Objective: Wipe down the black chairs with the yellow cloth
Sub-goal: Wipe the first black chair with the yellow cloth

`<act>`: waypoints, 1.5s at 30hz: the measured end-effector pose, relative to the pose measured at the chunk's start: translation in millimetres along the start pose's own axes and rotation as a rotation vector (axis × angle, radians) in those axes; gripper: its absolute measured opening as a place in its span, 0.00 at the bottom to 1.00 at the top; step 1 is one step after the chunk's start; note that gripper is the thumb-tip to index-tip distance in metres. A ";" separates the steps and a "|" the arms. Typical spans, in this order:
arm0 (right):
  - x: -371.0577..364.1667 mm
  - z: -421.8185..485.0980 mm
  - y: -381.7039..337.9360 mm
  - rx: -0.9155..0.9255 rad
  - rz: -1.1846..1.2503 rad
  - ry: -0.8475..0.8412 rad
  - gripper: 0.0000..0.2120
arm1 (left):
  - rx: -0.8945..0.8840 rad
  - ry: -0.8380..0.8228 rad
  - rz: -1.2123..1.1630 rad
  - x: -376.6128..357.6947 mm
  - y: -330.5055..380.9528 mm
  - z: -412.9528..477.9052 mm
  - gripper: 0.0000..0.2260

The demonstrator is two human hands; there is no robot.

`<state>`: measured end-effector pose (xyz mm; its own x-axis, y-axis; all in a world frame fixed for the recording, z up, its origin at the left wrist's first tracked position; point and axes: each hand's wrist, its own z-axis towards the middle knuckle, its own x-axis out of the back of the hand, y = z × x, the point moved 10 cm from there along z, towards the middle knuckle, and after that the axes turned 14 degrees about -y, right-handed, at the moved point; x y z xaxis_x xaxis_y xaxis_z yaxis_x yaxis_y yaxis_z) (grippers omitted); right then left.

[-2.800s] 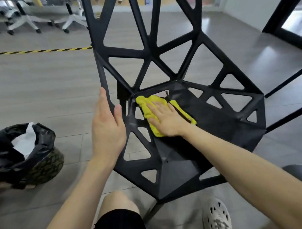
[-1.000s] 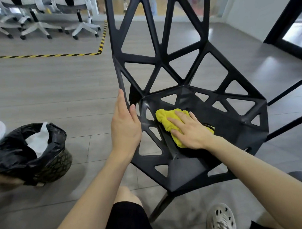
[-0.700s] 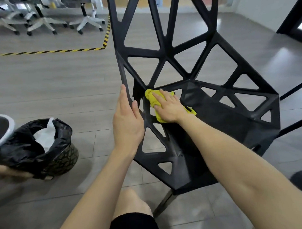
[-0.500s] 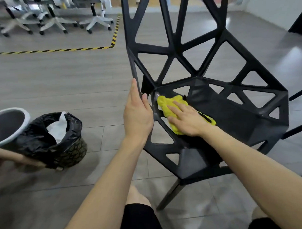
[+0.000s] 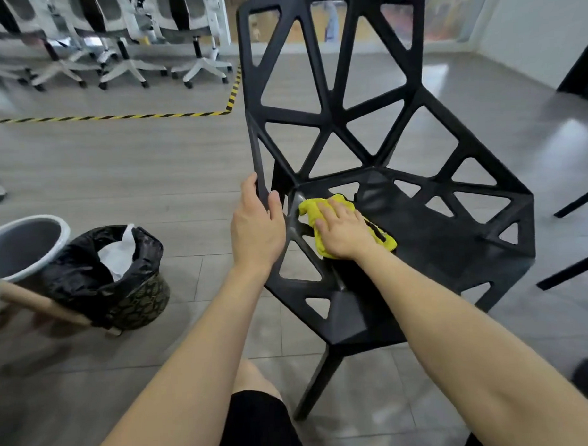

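Yellow cloth (image 5: 309,211) beneath right hand (image 5: 344,232) (flat), on black chair (image 5: 430,244)

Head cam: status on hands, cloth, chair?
Left hand grips black chair frame. Right hand flat on yellow cloth, seat's rear corner. Bin on floor, apart from chair.

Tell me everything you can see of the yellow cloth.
The cloth is bright yellow and looks soft and fuzzy. It lies crumpled on the seat of the black chair, near the backrest. The right hand presses flat on it and hides its middle; yellow edges show around the hand.
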<state>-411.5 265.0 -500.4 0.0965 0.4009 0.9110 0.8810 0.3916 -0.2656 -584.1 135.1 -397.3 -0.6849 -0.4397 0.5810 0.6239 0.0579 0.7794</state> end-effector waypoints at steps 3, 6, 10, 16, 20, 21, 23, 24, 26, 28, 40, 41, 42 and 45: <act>-14.1 -40.8 4.3 0.087 -0.034 -0.053 0.29 | -0.006 0.060 0.025 6.5 3.2 1.5 0.16; -22.4 -88.2 11.8 0.191 0.002 -0.044 0.32 | -0.015 0.077 0.004 8.3 4.4 1.2 0.15; -15.7 -65.1 10.8 0.215 0.022 -0.042 0.25 | -0.010 0.081 -0.006 7.5 0.3 0.0 0.17; 19.6 37.7 0.1 0.093 0.037 0.136 0.26 | 0.000 0.097 -0.013 9.1 -3.0 -1.2 0.17; 24.8 74.1 -13.8 0.171 0.041 0.160 0.27 | -0.002 0.102 -0.078 7.8 -7.9 0.8 0.16; 24.9 78.0 -12.3 0.174 0.044 0.162 0.27 | 0.003 0.101 -0.090 7.5 -9.2 1.8 0.16; 25.3 78.4 -11.3 0.173 0.054 0.147 0.27 | 0.019 0.106 -0.098 8.8 -11.9 1.5 0.16; 25.6 74.5 -14.7 0.188 0.058 0.139 0.27 | 0.024 0.108 -0.096 9.6 -12.7 1.1 0.16; 21.7 57.0 -28.0 0.277 0.059 0.139 0.26 | 0.030 0.111 -0.074 10.8 -12.1 1.5 0.16; 12.5 31.1 -36.4 0.397 0.087 0.125 0.26 | 0.041 0.113 -0.072 10.9 -13.0 1.3 0.16; 14.5 22.1 -45.8 0.333 0.100 0.040 0.25 | 0.096 0.064 -0.081 8.9 -14.0 5.1 0.16; 10.5 11.6 -49.7 0.353 0.076 0.040 0.25 | 0.096 0.072 -0.081 9.6 -15.8 5.7 0.16; 5.3 -1.7 -52.1 0.384 0.058 0.047 0.26 | 0.095 0.079 -0.081 9.8 -17.4 6.3 0.16; -1.6 -27.4 -46.7 0.476 0.087 0.012 0.26 | 0.106 0.086 -0.063 10.6 -21.5 6.4 0.16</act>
<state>-440.1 223.4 -480.8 0.1685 0.4405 0.8818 0.5594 0.6939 -0.4535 -607.2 134.9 -406.4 -0.6837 -0.5207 0.5113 0.5341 0.1203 0.8368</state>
